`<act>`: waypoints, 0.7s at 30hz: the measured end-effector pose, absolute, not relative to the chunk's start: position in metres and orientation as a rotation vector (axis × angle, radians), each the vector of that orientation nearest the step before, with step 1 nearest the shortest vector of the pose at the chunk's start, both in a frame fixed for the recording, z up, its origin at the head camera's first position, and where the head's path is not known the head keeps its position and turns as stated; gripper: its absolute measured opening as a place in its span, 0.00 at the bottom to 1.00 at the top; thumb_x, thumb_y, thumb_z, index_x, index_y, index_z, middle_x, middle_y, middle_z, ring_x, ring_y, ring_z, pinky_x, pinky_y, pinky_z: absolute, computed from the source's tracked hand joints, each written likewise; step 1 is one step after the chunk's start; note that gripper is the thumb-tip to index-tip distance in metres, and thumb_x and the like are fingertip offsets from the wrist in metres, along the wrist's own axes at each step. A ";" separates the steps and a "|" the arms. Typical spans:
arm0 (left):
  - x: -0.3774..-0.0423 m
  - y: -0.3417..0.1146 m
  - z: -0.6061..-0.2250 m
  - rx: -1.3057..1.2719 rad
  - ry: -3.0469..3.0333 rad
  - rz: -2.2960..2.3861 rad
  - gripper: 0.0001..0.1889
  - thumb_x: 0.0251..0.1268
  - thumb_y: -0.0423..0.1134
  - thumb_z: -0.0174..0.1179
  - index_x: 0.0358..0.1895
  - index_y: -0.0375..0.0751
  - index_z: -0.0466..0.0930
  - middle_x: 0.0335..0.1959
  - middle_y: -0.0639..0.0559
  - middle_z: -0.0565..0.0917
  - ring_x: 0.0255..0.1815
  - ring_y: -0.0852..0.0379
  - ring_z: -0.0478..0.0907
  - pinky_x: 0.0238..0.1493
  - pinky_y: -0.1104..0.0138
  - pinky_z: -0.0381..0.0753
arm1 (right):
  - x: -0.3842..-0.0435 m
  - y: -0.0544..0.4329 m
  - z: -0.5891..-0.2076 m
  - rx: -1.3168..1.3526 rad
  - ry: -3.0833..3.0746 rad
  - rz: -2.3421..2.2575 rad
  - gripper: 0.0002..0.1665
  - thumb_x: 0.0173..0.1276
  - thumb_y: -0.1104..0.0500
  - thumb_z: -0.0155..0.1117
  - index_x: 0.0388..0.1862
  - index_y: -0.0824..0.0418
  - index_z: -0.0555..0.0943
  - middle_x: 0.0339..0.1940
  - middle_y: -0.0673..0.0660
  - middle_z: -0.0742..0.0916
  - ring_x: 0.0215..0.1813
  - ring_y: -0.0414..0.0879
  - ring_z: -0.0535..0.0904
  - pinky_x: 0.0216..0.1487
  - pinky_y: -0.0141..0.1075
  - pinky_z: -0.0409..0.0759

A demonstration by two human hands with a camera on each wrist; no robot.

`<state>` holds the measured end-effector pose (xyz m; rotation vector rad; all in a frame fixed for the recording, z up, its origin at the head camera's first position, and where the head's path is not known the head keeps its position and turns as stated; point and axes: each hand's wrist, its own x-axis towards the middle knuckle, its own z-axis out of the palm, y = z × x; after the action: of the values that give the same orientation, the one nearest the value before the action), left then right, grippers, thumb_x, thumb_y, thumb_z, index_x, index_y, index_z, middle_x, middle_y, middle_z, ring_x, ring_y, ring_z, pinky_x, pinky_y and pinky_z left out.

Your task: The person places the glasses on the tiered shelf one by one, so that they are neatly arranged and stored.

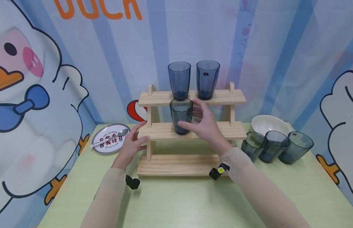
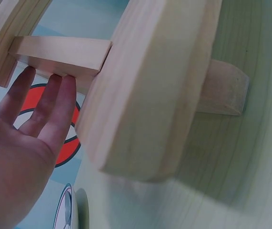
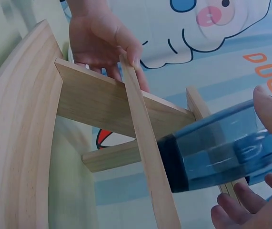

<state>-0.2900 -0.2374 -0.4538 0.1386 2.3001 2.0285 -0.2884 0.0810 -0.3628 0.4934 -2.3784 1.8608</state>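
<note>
A blue-grey glass (image 1: 181,115) stands upright on the middle board of a wooden three-tier rack (image 1: 210,129). My right hand (image 1: 206,123) spreads around it, thumb in front and the other fingers to its right. In the right wrist view, a gap shows between several of those fingers (image 3: 243,202) and the glass (image 3: 212,148). My left hand (image 1: 132,145) holds the left end of the middle board, its thumb (image 3: 135,55) at the front edge. The left wrist view has its other fingers (image 2: 62,102) against the rack's side panel (image 2: 59,50).
Two matching glasses (image 1: 179,79) (image 1: 208,79) stand on the top board. To the right, three more glasses (image 1: 273,147) lean in a row before a white bowl (image 1: 269,122). At left lies a printed plate (image 1: 100,148) with a spoon (image 1: 111,138) across it.
</note>
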 end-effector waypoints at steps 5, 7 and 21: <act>-0.290 -0.239 -0.456 0.130 2.298 2.025 0.35 0.79 0.38 0.60 0.83 0.64 0.60 0.80 0.42 0.66 0.74 0.36 0.71 0.64 0.40 0.80 | -0.284 0.095 -0.367 0.522 -2.356 1.883 0.54 0.62 0.47 0.82 0.82 0.46 0.62 0.73 0.57 0.76 0.73 0.56 0.74 0.75 0.56 0.72; -0.291 -0.239 -0.457 0.138 2.296 2.034 0.35 0.79 0.37 0.60 0.83 0.63 0.60 0.80 0.42 0.66 0.74 0.36 0.71 0.64 0.39 0.80 | -0.281 0.101 -0.367 0.532 -2.361 1.864 0.53 0.62 0.48 0.82 0.82 0.45 0.63 0.73 0.57 0.77 0.73 0.56 0.75 0.76 0.56 0.71; -0.290 -0.237 -0.456 0.151 2.297 2.056 0.35 0.77 0.38 0.62 0.82 0.63 0.62 0.80 0.42 0.65 0.74 0.36 0.70 0.63 0.38 0.80 | -0.256 0.159 -0.378 0.567 -2.400 1.708 0.51 0.64 0.52 0.81 0.81 0.46 0.65 0.73 0.56 0.78 0.75 0.56 0.73 0.75 0.56 0.72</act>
<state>-0.2901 -0.2374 -0.4559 0.1508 2.2974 2.0557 -0.2560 0.1590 -0.3785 0.5665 -2.4001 1.7084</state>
